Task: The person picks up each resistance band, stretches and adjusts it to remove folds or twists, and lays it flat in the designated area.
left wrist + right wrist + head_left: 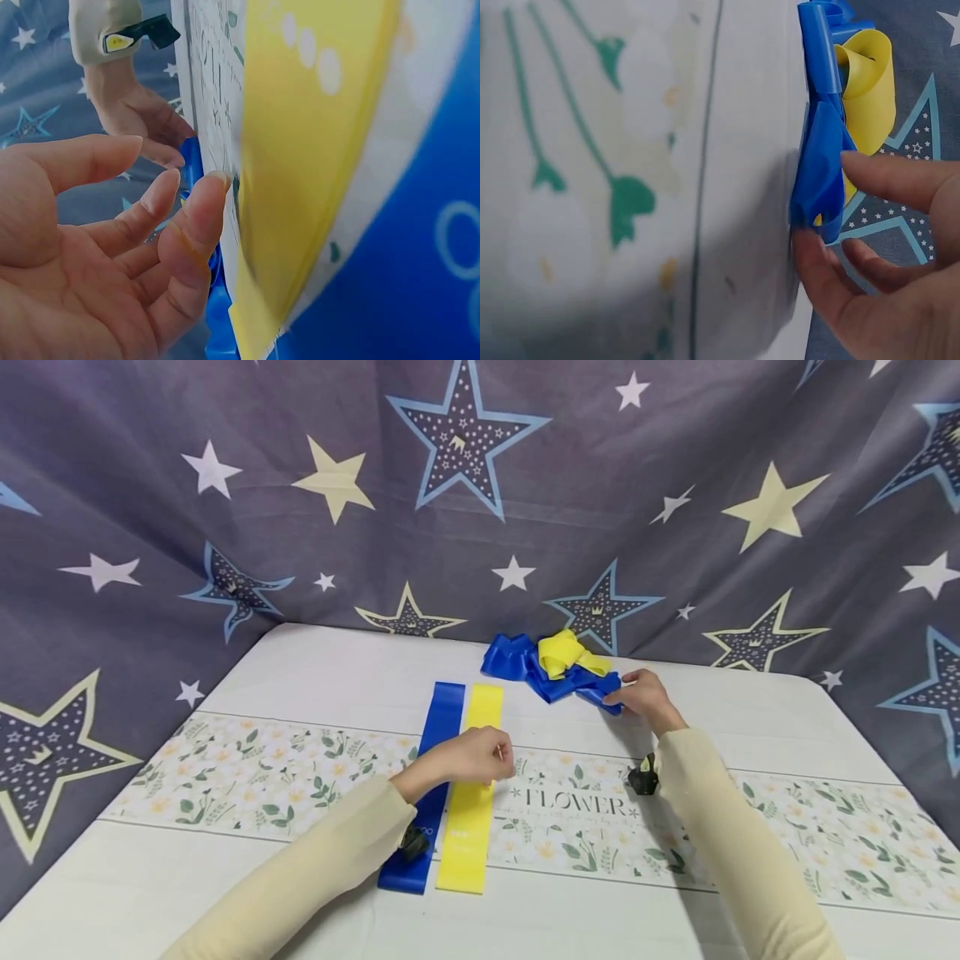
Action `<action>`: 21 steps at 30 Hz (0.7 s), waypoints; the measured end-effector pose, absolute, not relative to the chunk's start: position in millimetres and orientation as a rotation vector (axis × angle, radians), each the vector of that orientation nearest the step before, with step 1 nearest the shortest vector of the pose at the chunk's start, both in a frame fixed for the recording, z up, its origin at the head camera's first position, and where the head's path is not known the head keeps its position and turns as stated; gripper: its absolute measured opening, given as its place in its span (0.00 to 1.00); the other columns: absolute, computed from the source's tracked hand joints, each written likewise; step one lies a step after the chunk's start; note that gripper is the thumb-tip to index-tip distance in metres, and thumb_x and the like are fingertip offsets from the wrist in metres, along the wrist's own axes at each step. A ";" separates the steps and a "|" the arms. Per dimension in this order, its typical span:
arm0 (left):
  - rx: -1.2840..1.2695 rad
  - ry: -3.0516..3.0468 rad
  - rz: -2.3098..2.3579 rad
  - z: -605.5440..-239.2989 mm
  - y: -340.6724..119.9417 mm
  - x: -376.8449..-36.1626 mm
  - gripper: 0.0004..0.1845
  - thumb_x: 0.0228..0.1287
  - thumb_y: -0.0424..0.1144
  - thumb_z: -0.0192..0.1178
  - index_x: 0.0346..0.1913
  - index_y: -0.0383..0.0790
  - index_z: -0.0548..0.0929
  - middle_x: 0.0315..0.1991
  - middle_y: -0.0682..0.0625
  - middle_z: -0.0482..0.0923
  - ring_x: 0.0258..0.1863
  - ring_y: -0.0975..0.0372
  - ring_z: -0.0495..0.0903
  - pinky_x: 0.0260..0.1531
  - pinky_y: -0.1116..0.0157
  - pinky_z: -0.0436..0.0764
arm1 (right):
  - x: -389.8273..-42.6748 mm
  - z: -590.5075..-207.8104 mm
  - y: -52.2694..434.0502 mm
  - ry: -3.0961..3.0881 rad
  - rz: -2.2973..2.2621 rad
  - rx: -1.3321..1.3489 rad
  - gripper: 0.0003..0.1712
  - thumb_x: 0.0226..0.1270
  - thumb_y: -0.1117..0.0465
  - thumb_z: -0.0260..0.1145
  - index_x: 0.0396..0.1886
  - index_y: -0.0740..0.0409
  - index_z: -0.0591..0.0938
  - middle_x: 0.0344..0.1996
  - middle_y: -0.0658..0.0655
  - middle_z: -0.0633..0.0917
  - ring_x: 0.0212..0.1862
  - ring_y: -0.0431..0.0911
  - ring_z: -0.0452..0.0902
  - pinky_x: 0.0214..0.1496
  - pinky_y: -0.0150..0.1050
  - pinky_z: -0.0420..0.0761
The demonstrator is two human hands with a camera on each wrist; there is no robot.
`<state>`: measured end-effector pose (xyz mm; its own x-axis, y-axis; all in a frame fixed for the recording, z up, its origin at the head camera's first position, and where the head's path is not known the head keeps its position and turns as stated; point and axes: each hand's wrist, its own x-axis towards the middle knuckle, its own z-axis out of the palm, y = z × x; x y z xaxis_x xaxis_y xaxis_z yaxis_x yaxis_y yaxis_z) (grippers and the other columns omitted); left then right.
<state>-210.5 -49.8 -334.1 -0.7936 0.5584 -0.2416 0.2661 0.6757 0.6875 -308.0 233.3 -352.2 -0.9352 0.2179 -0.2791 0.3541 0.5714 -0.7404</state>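
I'm hovering the left hand (476,756), loosely curled, over the yellow strip (462,839), touching blue ribbon (555,685) near the bench (757,718)'s far edge with the right hand (648,697), unable to tell its grip

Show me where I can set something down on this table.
Free: the tabletop left of the flat blue ribbon, beyond the left sleeve; between the flat yellow ribbon and right sleeve; right of that sleeve. Crowded: the far middle, where the right grip touches the ribbon heap, and the thin gap between both flat ribbons.
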 end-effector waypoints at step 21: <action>0.635 2.441 0.891 -332.9 -28.1 -220.0 0.04 0.65 0.38 0.58 0.37 0.39 0.77 0.30 0.47 0.82 0.26 0.55 0.82 0.22 0.70 0.70 | -282.6 -350.7 216.5 2.347 -1.599 0.328 0.28 0.63 0.69 0.62 0.61 0.71 0.65 0.45 0.59 0.74 0.28 0.32 0.78 0.44 0.30 0.82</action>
<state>-220.0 -28.1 -332.9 -0.7864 0.5600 -0.2608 0.2603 0.6833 0.6822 -282.6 216.5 -350.7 -0.9346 0.0287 -0.3546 0.3405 0.3610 -0.8682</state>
